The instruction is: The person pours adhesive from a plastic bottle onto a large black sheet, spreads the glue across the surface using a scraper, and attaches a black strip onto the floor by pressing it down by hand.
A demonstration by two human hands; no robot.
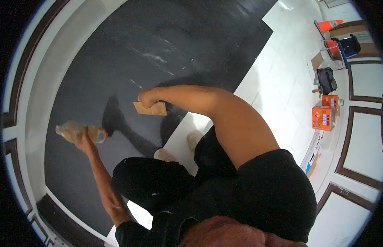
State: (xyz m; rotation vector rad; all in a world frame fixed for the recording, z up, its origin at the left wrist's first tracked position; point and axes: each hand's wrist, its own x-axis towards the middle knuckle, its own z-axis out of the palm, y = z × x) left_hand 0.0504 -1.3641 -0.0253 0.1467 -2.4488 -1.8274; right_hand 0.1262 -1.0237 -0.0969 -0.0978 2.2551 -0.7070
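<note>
My left hand [85,140] is closed round a clear plastic bottle [70,131] with yellowish contents, tilted nearly on its side above the dark floor covering [88,78]. My right hand [148,99] grips the upper edge of a flat, tan rectangular piece [152,109], held low over the same dark surface. White streaks [154,57] mark the covering beyond my right hand. The bottle and the fingers around it are slightly blurred.
White tiles [278,74] border the dark covering. Along the right wall stand orange boxes [323,118], a black bag [326,80], a blue and black folded item [349,47] and an orange cone [329,25]. A curved white wall [43,82] runs at the left.
</note>
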